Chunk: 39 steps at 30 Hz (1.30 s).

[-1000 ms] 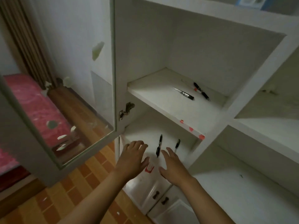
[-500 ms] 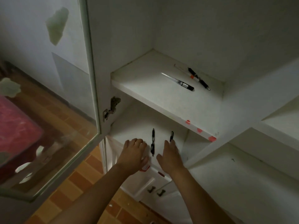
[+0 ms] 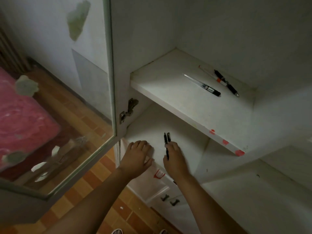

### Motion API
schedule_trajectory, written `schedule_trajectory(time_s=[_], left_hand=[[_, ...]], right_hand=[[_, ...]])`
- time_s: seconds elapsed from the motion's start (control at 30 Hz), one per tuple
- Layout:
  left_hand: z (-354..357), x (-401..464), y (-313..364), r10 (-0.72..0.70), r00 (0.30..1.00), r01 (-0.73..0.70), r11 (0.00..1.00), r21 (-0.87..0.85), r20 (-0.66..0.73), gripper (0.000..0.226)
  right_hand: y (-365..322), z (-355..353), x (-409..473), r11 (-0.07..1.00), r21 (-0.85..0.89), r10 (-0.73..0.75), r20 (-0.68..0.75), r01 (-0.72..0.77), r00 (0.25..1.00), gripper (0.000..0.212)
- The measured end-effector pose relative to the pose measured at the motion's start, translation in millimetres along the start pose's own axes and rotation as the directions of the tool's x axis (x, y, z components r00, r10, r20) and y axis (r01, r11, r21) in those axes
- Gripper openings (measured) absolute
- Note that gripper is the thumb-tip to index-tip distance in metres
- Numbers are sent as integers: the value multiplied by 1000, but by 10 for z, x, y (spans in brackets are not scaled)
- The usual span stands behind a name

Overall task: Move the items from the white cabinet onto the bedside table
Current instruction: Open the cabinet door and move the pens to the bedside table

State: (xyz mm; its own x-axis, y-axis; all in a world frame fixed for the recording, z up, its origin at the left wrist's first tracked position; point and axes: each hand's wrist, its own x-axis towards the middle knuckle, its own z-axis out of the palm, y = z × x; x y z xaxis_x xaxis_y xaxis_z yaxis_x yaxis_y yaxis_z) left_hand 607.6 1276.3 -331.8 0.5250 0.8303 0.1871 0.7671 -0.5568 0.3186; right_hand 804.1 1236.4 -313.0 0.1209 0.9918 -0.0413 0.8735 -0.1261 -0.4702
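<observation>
The white cabinet (image 3: 185, 112) stands open with two shelves in view. On its lower shelf my right hand (image 3: 175, 159) has its fingers closed around two black pens (image 3: 166, 141), whose tips stick out beyond the fingers. My left hand (image 3: 136, 157) lies flat on the same shelf's front edge, fingers together, holding nothing. On the upper shelf lie a clear pen with a black grip (image 3: 202, 85) and, further back, a black pen (image 3: 226, 83) beside a thin white one with an orange band. The bedside table is out of view.
The cabinet's glass door (image 3: 64, 98) stands open on the left, with its hinge (image 3: 129, 108) by the lower shelf. Behind the glass are a pink bed cover (image 3: 22, 122) and a brown tiled floor. Closed lower cabinet doors with dark handles (image 3: 169, 200) sit below my hands.
My right hand has slid forward and closed on the two black pens, which now lie side by side. The left hand stays flat on the shelf edge. The camera has moved closer.
</observation>
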Motion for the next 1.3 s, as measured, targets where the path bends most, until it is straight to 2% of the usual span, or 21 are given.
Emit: schedule_trajectory(time_s=[0.07, 0.27, 0.47, 0.67, 0.77, 0.97, 1.1, 1.3], left_hand=[[-36, -35, -65, -1, 1000, 1, 1000, -2, -10, 50], [-85, -56, -121, 6, 1000, -6, 1000, -17, -6, 58], [-39, 54, -19, 83, 994, -85, 996, 27, 70, 62], [3, 184, 28, 104, 991, -106, 994, 18, 88, 57], [26, 182, 26, 110, 991, -112, 993, 25, 73, 51], [81, 71, 36, 90, 994, -94, 993, 73, 67, 39], [124, -30, 42, 18, 998, -22, 997, 76, 55, 30], [117, -91, -22, -90, 992, 92, 996, -20, 91, 27]], right_hand=[[-19, 34, -5, 997, -6, -72, 0, 72, 997, 42], [75, 60, -101, 956, -124, -258, 76, 266, 963, 51], [260, -18, -128, 937, -263, -221, 71, 232, 973, 41], [265, -40, -85, 823, -450, -333, 114, 348, 936, 36], [277, -14, -63, 849, -433, -303, 71, 303, 950, 37], [294, 15, -84, 884, -344, -304, 92, 316, 948, 26], [244, 24, -58, 889, -289, -340, 99, 354, 935, 24], [217, -1, 26, 926, -151, -333, 112, 347, 936, 31]])
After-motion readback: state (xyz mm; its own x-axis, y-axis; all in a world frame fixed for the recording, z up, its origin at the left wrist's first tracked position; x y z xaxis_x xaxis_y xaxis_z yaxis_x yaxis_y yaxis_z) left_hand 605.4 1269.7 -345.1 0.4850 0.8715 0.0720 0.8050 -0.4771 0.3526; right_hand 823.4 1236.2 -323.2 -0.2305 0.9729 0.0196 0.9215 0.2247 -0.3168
